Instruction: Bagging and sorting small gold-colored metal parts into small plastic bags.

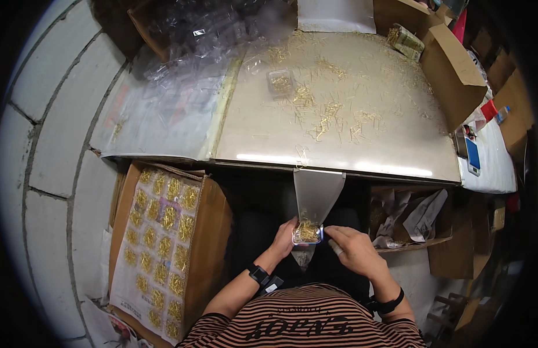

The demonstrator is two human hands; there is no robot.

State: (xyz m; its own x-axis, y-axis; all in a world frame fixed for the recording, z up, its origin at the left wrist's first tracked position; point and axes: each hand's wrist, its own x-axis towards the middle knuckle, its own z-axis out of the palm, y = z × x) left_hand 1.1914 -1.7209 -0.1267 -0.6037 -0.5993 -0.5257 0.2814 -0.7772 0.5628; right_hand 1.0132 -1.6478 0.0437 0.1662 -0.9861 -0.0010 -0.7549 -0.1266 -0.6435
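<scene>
Below the table's front edge, my left hand (284,237) grips a small clear plastic box (307,234) from its left side. Thin gold-coloured metal pins fill the box, which sits at the lower end of a grey sloping chute (319,194). My right hand (356,250) is at the box's right edge, its thumb and fingers drawn together. Whatever may be between those fingertips is too small to make out. More gold pins (302,155) lie at the top of the chute.
Loose gold pins (327,119) and an open clear box (280,83) are on the table (396,104). Clear empty boxes (205,35) pile up at the back left. Filled packs (164,246) cover a carton at left. A paper-lined carton (411,217) stands at right, below a small scale (472,155).
</scene>
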